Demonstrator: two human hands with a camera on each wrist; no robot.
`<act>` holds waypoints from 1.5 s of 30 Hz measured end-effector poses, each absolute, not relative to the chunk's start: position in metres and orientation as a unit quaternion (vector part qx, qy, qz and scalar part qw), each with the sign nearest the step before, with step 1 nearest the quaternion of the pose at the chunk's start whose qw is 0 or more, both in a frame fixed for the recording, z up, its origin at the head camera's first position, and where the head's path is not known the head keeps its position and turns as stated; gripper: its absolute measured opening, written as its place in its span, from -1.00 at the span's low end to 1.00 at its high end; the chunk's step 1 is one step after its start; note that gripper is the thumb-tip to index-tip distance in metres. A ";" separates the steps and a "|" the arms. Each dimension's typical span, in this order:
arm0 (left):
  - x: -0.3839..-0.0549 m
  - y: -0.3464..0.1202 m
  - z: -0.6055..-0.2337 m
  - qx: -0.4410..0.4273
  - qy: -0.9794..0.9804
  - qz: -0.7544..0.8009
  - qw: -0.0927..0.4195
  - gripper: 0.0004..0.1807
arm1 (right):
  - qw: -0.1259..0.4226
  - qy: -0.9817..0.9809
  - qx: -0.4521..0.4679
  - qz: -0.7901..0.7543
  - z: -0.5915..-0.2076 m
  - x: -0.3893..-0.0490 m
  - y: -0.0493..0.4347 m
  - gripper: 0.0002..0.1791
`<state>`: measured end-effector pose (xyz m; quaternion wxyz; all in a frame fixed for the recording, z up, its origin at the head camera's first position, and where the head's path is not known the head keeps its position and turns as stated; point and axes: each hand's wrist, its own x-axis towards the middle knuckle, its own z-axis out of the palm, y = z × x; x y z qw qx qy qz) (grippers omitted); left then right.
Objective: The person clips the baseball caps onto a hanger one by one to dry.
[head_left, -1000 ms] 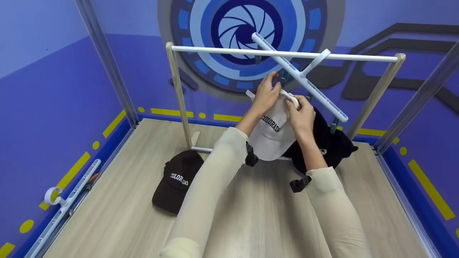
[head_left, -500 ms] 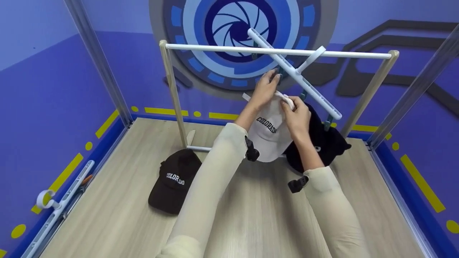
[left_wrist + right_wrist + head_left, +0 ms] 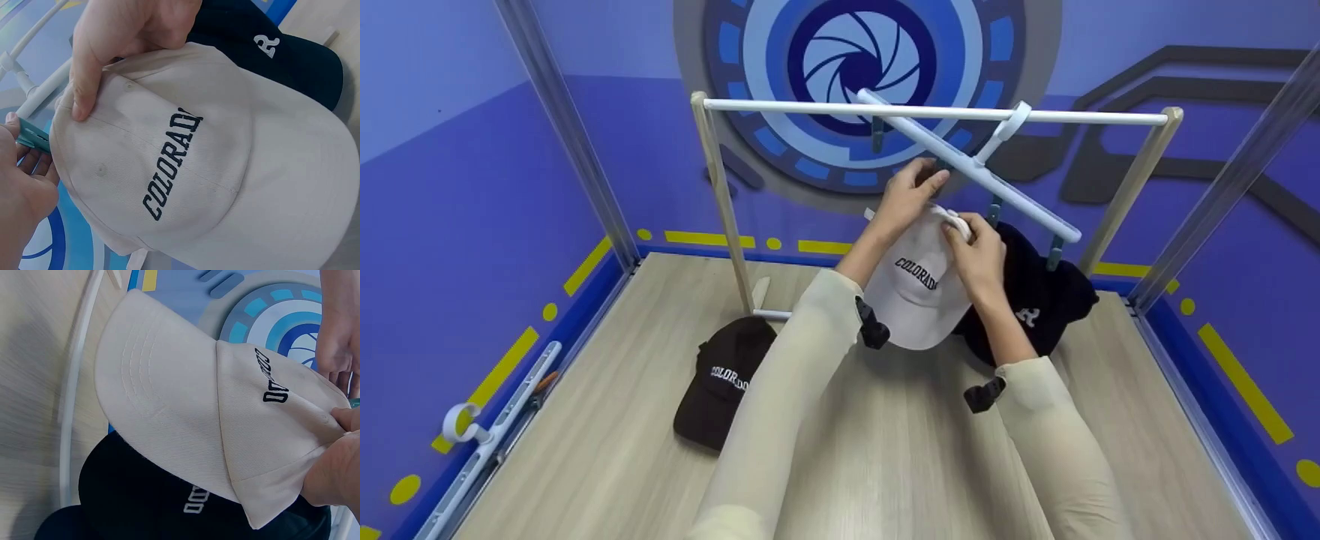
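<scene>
My left hand [image 3: 906,199] pinches a green clip [image 3: 34,135] on the white hanger [image 3: 975,169], beside the crown of a cream baseball cap [image 3: 919,307] lettered COLORADO. With thumb and fingers, my right hand [image 3: 981,259] grips that cap by the back of its crown, brim hanging downward. The hanger's hook goes over the rack's top rail [image 3: 810,109], and its bar slopes down to the right. Behind my right hand hangs a black cap [image 3: 1057,300] with a white letter, near another green clip [image 3: 1055,253].
A dark brown COLORADO cap [image 3: 712,397] lies on the wooden tabletop [image 3: 900,435], partly behind my left sleeve. A second white hanger [image 3: 502,420] leans along the left wall. The rack's wooden posts [image 3: 724,195] stand either side of the caps.
The hanger has tilted nearer level: its left end has dropped and its right end risen. My left hand has moved slightly down and left. Both hands keep their grip.
</scene>
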<state>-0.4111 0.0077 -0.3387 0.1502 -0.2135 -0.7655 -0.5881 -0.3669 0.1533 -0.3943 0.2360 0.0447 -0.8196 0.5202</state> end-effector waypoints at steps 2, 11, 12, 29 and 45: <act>-0.409 0.007 -0.343 -0.216 -0.763 -0.590 0.150 -0.60 | 0.237 -0.818 0.046 0.522 -0.399 -0.365 0.155 -0.75; -0.402 0.008 -0.356 -0.199 -0.711 -0.658 0.149 -0.71 | 0.237 -0.811 0.061 0.531 -0.420 -0.361 0.166 -0.75; -0.402 0.009 -0.356 -0.198 -0.707 -0.663 0.147 -0.70 | 0.238 -0.810 0.061 0.533 -0.420 -0.361 0.167 -0.75; -0.401 0.019 -0.363 -0.174 -0.678 -0.701 0.136 -0.71 | 0.241 -0.814 0.065 0.524 -0.421 -0.361 0.175 -0.75; -0.400 0.018 -0.365 -0.192 -0.691 -0.685 0.128 -0.74 | 0.254 -0.795 0.055 0.548 -0.403 -0.363 0.171 -0.77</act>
